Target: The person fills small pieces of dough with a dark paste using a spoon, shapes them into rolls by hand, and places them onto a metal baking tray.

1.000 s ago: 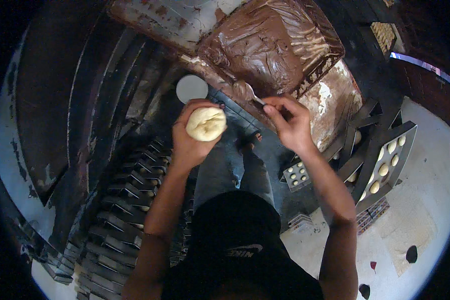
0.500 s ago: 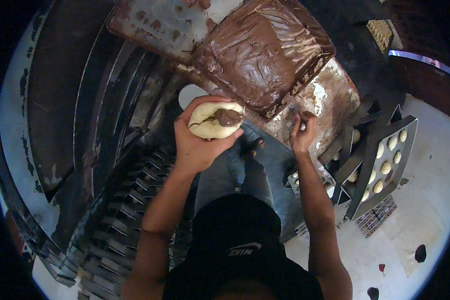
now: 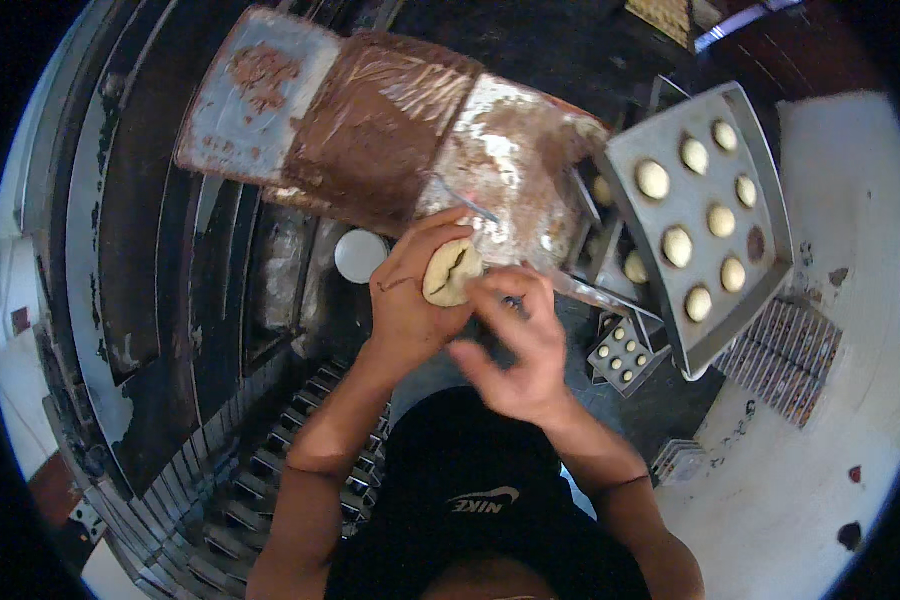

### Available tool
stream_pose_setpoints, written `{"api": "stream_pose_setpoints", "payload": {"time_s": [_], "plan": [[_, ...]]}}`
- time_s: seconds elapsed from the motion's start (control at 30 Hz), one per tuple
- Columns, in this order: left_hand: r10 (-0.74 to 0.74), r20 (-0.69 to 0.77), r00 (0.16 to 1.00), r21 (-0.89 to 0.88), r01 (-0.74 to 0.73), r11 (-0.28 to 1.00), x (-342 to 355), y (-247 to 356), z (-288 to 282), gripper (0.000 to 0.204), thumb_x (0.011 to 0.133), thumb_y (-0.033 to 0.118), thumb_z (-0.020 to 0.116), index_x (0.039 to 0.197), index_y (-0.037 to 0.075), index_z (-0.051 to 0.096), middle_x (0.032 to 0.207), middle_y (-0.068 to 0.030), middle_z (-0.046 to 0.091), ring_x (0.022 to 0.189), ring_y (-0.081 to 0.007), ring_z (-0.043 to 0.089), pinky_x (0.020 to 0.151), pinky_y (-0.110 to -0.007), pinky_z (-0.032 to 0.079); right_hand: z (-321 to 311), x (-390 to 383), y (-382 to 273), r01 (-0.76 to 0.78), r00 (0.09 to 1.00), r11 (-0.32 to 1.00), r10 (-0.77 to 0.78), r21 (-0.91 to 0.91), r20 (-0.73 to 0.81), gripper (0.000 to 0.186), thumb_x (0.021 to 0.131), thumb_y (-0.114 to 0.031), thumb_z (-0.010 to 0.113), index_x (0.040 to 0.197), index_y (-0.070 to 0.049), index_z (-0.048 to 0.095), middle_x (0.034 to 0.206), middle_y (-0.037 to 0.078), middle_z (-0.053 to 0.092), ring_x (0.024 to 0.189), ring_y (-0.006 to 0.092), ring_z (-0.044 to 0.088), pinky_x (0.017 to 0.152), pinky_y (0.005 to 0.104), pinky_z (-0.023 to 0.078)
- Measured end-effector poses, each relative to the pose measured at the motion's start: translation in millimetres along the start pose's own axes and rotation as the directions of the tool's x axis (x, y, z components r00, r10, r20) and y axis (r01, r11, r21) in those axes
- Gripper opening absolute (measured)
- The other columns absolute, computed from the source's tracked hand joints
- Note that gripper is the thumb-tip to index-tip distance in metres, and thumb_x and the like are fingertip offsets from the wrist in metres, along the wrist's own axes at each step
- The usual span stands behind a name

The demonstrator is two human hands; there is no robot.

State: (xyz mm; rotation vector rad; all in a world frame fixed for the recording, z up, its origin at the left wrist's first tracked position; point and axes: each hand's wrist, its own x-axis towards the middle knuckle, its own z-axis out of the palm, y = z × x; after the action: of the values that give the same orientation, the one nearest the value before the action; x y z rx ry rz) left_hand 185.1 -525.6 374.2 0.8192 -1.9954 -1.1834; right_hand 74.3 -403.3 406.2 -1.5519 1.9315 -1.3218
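Observation:
My left hand [image 3: 410,300] is wrapped around a pale, round bun [image 3: 447,272]. A dark slit runs across the bun's top face, and a brown streak marks the back of that hand. From the right, my right hand [image 3: 525,340] reaches in with its fingers apart and slightly blurred; its fingertips are at the bun's edge. Just beyond the bun, a thin metal spreading tool [image 3: 467,198] lies on the smeared work surface [image 3: 520,150]. Brown chocolate spread [image 3: 370,115] fills a shallow tray behind my left hand.
A tilted metal tray [image 3: 618,215] with several round buns stands to the right, above other trays. A smaller bun tray [image 3: 652,372] sits lower down. At the left are dark metal racks [image 3: 135,250]. A white round lid or container [image 3: 361,256] is beside my left hand.
My right hand has come across to the bun, and the spreading tool now lies on the surface. The bun has been turned and its gaping, chocolate-filled opening has narrowed to a slit. The view has shifted.

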Motion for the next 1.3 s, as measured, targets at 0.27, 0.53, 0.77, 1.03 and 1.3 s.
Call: {"api": "stream_pose_setpoints", "payload": {"time_s": [0.27,0.53,0.77,1.03,1.3], "plan": [[0.183,0.212,0.960,0.054,-0.199,0.979,-45.2,103.6,90.3,0.063,0.073,0.011,0.087,0.134,0.012,0.070,0.150,-0.0174,0.049,0.093,-0.0195,0.064,0.082,-0.033,0.055,-109.8,-77.1,22.6,-0.184,0.843,0.730,0.461,0.658,-0.276,0.020,0.080,0.001,0.081,0.098,-0.003,0.073,0.121,0.012,0.059,0.107,0.0228,0.059,0.095,0.0330,0.048],[0.251,0.345,0.904,-0.079,-0.238,0.968,-71.9,142.1,103.8,0.057,0.077,0.012,0.083,0.132,0.005,0.069,0.148,-0.0187,0.051,0.093,-0.0241,0.067,0.079,-0.034,0.055,-145.7,-131.0,-38.0,0.115,0.952,0.990,-0.132,-0.077,-0.275,0.023,0.073,0.000,0.083,0.094,-0.006,0.077,0.108,0.010,0.066,0.105,0.0297,0.061,0.085,0.0378,0.052],[0.496,0.274,0.824,-0.408,-0.368,0.836,-93.8,161.6,62.0,0.062,0.073,0.014,0.086,0.130,0.001,0.067,0.154,-0.0237,0.052,0.122,-0.0290,0.070,0.092,-0.039,0.058,-129.3,-148.5,-97.2,-0.082,0.869,0.647,0.419,0.758,-0.264,0.024,0.075,0.003,0.085,0.093,-0.008,0.075,0.097,0.008,0.061,0.095,0.0182,0.065,0.075,0.0308,0.056],[0.557,0.308,0.771,-0.406,-0.423,0.810,-117.5,167.6,-13.1,0.064,0.069,0.003,0.084,0.131,-0.001,0.068,0.152,-0.0230,0.054,0.131,-0.0356,0.063,0.107,-0.041,0.053,-73.4,-157.5,-164.0,-0.019,0.821,0.804,0.351,0.594,-0.450,0.025,0.072,0.000,0.088,0.093,-0.007,0.076,0.107,0.011,0.059,0.102,0.0207,0.061,0.082,0.0335,0.055],[0.659,0.608,0.443,-0.335,-0.610,0.718,-115.8,159.3,-48.3,0.022,0.093,0.027,0.068,0.095,0.005,0.072,0.121,-0.0122,0.069,0.111,-0.0319,0.067,0.099,-0.045,0.046,-31.1,-188.8,-159.8,0.187,0.532,0.914,0.214,0.359,-0.820,0.017,0.089,-0.016,0.071,0.098,-0.002,0.070,0.104,0.008,0.056,0.097,0.0210,0.054,0.095,0.0386,0.045]]}}
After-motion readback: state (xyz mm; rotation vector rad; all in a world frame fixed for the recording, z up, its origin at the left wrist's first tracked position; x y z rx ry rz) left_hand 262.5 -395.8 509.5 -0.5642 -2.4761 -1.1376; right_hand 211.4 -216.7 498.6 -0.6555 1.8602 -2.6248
